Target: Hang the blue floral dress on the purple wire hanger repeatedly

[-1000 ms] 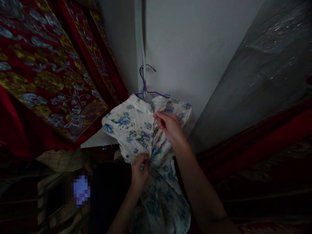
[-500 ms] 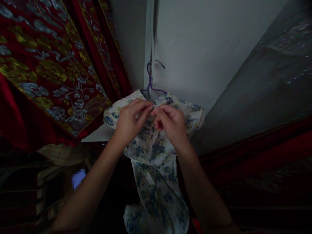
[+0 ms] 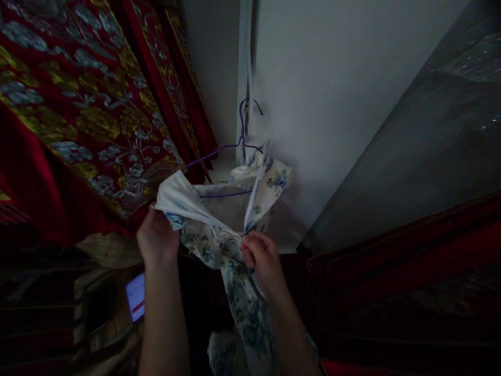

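Observation:
A white garment with blue flowers (image 3: 219,214) hangs on a purple wire hanger (image 3: 227,151) hooked on a pale strip against the wall. The garment's top is pulled open, so the hanger's bar shows inside it. My left hand (image 3: 156,240) is closed on the garment's left edge and holds it out to the left. My right hand (image 3: 260,261) is closed on the cloth lower down at the middle, where the fabric bunches. The rest of the garment hangs down between my forearms.
Red cloth embroidered in gold and silver (image 3: 78,104) hangs at the upper left. A white wall (image 3: 332,78) stands behind the hanger, a grey glittery sheet (image 3: 430,115) at the right. A small lit screen (image 3: 136,296) glows at the lower left among dim shelves.
Both hands left the garment's collar. The left hand moved down and left, pulling the left side open. The right hand dropped to the middle of the cloth.

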`<action>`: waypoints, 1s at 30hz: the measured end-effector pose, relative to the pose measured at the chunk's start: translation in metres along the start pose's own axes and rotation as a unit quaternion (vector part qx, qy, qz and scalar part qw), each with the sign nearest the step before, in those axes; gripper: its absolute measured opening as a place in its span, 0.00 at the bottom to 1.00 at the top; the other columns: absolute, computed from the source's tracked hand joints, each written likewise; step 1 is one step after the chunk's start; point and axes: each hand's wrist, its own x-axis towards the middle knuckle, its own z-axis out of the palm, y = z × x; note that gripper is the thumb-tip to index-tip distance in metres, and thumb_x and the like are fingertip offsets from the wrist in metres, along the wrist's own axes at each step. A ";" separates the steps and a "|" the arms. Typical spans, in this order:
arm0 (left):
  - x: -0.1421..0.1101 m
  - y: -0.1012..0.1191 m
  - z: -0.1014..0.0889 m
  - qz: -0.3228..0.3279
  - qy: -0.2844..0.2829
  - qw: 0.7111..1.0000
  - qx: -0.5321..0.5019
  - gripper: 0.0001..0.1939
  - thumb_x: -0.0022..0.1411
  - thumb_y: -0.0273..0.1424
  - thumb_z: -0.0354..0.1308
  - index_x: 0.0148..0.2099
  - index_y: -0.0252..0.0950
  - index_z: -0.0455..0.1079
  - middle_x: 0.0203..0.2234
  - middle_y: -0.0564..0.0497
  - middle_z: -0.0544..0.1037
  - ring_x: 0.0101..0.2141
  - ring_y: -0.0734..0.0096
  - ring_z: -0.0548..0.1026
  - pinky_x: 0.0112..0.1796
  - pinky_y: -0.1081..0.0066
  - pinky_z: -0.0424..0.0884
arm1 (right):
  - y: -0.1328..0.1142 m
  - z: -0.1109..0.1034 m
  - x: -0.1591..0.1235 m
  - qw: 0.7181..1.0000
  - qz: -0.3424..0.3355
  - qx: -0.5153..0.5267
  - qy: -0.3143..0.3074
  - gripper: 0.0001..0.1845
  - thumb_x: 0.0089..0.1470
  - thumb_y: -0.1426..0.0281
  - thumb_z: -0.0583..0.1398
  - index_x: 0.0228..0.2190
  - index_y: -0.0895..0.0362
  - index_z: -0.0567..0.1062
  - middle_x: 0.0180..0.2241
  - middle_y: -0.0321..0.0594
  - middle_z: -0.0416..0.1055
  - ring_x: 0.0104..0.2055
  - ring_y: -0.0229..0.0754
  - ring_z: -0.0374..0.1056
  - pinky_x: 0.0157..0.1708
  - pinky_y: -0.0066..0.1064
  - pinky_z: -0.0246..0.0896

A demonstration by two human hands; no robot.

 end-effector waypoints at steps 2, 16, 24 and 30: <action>-0.028 -0.028 -0.020 -0.052 0.021 0.998 0.005 0.09 0.59 0.38 0.63 0.36 0.38 0.71 0.30 0.53 0.79 0.35 0.70 0.78 0.40 0.71 0.74 | 0.006 0.003 -0.008 1.000 0.020 0.011 -0.005 0.15 0.46 0.60 0.63 0.18 0.56 0.69 0.15 0.28 0.60 0.13 0.27 0.47 0.16 0.25 0.40; -0.111 -0.036 0.006 -0.183 -0.081 0.979 0.032 0.17 0.55 0.44 0.70 0.35 0.36 0.73 0.27 0.55 0.72 0.28 0.76 0.69 0.30 0.79 0.66 | -0.027 -0.075 -0.030 0.911 0.135 -0.301 -0.247 0.21 0.57 0.52 0.62 0.27 0.57 0.78 0.22 0.37 0.73 0.24 0.38 0.64 0.27 0.28 0.56; -0.152 -0.011 0.050 -0.093 -0.368 0.908 0.177 0.12 0.69 0.38 0.58 0.38 0.38 0.78 0.37 0.46 0.79 0.42 0.61 0.77 0.47 0.65 0.72 | -0.006 -0.059 -0.015 0.989 0.010 -0.148 0.021 0.33 0.52 0.37 0.59 0.35 0.53 0.80 0.38 0.44 0.79 0.50 0.52 0.71 0.54 0.42 0.65; -0.151 -0.022 0.064 -0.002 -0.372 0.897 0.238 0.11 0.71 0.37 0.55 0.43 0.41 0.78 0.58 0.43 0.74 0.60 0.54 0.71 0.60 0.56 0.64 | -0.012 -0.059 -0.024 0.988 0.038 -0.105 -0.110 0.30 0.50 0.42 0.65 0.44 0.51 0.79 0.43 0.44 0.78 0.53 0.52 0.71 0.54 0.42 0.66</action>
